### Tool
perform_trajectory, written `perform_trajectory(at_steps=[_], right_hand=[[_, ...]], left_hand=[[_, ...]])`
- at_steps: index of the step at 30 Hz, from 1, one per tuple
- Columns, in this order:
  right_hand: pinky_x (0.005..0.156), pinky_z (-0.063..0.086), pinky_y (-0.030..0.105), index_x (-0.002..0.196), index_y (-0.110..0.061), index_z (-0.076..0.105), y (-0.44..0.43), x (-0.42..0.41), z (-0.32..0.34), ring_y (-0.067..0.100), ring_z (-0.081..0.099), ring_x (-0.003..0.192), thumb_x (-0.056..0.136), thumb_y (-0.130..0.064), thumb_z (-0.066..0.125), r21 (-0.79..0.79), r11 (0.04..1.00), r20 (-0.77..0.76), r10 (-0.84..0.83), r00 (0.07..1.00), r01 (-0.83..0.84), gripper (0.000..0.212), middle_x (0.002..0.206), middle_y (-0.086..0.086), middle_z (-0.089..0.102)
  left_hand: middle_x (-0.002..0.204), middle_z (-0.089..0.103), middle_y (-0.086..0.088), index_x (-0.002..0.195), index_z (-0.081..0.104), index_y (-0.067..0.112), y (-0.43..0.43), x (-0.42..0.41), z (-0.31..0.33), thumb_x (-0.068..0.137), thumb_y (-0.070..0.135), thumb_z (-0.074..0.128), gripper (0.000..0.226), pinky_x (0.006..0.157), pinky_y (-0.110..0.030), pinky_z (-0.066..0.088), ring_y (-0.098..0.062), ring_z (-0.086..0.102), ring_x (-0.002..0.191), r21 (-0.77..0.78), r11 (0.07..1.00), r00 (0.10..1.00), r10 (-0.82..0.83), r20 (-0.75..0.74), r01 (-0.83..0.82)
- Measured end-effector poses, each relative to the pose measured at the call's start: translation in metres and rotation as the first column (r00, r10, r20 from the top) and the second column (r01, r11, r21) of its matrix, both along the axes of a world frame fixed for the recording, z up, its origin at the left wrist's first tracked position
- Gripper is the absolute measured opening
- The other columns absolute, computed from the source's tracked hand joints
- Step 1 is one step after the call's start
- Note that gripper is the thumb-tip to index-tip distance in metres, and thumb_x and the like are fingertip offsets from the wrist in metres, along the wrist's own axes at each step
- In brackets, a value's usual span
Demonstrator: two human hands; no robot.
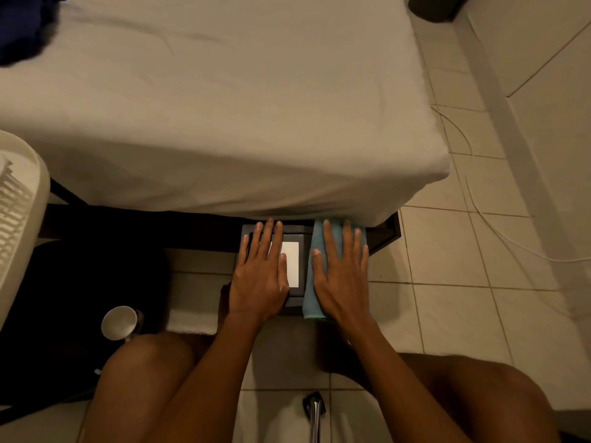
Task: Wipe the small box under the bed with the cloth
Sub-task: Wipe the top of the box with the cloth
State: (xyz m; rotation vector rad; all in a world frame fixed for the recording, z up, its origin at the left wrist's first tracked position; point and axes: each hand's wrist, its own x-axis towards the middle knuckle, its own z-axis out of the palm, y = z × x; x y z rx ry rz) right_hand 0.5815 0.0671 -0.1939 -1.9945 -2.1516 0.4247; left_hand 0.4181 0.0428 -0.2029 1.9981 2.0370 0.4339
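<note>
A floor (447, 251) of pale tiles is seen in dim, warm light, with the upper half of the frame filled by a bed (224, 107) under a white sheet. Just below the bed's lower edge, at the centre of the frame, the small box (293, 266) is found. It is dark grey with a white panel on its lid, and its far end is tucked into the shadow under the frame.

The left hand (260, 282) is laid flat on the left of the lid, fingers straight and spread, nothing gripped. The right hand (343, 282) is pressed flat, fingers likewise straight, on the cloth (309, 292), a folded light-blue strip lying along the box's right edge. Whether the cloth rests on the lid or against the side cannot be told.

The box is judged stiff, smooth and fairly light, so it is likely to slide on tile when rubbed. It is best steadied by a flat palm on the lid, or taken by its two long sides if it is to be drawn out. The cloth is soft and limp, and is best driven under an open palm rather than pinched.

By count: one box, one cloth, two hands. One cup (119, 322) lies on its side at the lower left, and one white cable (473, 199) is trailed across the tiles at the right.
</note>
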Motion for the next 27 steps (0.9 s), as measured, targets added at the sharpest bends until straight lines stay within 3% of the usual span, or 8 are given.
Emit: perform_trajectory(at_steps=[6,12,18,27], right_hand=[[0.123,-0.006,0.046,0.157,-0.034,-0.005,-0.039,-0.003,0.000,0.021,-0.015,0.152,0.100,-0.053,0.014,-0.041,0.999,-0.022,0.014,1.000,-0.015,0.062,0.166,0.003,-0.012],[0.121,-0.013,0.039,0.155,-0.039,-0.009,-0.010,-0.011,0.005,0.020,-0.021,0.151,0.101,-0.053,0.013,-0.037,0.994,-0.042,0.105,0.994,-0.107,0.061,0.165,0.002,-0.019],[0.124,-0.002,0.048,0.156,-0.038,-0.007,0.006,0.005,0.002,0.023,-0.013,0.152,0.100,-0.056,0.014,-0.014,1.000,-0.005,0.005,1.000,-0.005,0.062,0.166,0.008,-0.007],[0.121,-0.012,0.044,0.155,-0.031,-0.016,-0.040,-0.005,0.000,0.021,-0.020,0.150,0.095,-0.059,0.002,-0.085,0.996,0.017,-0.038,0.999,0.039,0.069,0.163,0.007,-0.019]], left_hand=[[0.166,0.005,-0.002,0.157,0.007,0.017,0.001,0.001,-0.003,0.101,0.034,0.015,0.059,0.124,-0.039,0.003,-0.015,-0.002,0.153,0.019,1.000,1.000,0.006,-0.002,-0.006],[0.165,0.005,-0.003,0.157,0.007,0.017,0.002,-0.001,-0.001,0.101,0.034,0.014,0.059,0.124,-0.039,0.002,-0.016,-0.002,0.153,0.012,1.000,1.000,-0.002,-0.001,0.002],[0.166,0.003,-0.002,0.157,0.004,0.019,0.001,-0.001,-0.001,0.101,0.034,0.014,0.059,0.124,-0.039,0.001,-0.014,-0.005,0.153,0.007,1.000,1.000,0.008,-0.006,-0.008],[0.165,0.000,-0.002,0.157,0.003,0.019,0.002,-0.001,-0.005,0.101,0.036,0.019,0.060,0.123,-0.035,-0.008,-0.015,-0.006,0.152,0.014,1.000,1.000,-0.001,0.001,0.001]])
